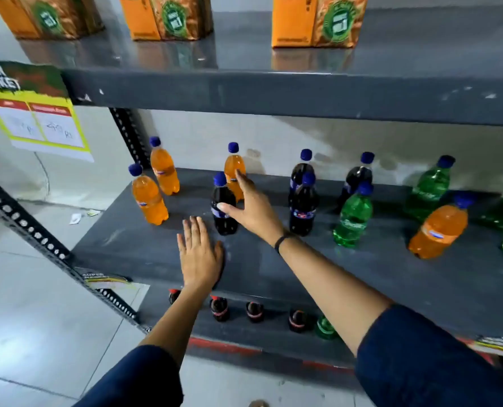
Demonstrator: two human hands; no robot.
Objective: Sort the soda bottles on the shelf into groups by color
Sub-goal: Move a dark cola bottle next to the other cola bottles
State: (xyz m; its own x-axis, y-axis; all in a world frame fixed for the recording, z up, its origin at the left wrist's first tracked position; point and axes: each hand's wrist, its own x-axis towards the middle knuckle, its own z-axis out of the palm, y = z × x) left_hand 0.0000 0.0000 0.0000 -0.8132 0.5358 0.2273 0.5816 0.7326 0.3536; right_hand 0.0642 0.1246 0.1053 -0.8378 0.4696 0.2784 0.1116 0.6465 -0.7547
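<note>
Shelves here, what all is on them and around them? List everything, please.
orange soda bottles: four, blue caps, middle shelf; two at left, one behind the right hand, one at right
dark cola bottles: four, blue caps, middle shelf centre
green soda bottles: at least four, middle shelf right, some cut off by the edge
orange cartons: three, top shelf
red-capped dark bottles: four, plus one green, bottom shelf
price sign: one, yellow-edged, hanging at left
left hand: flat on the middle shelf
right hand: open, reaching between bottles
</note>
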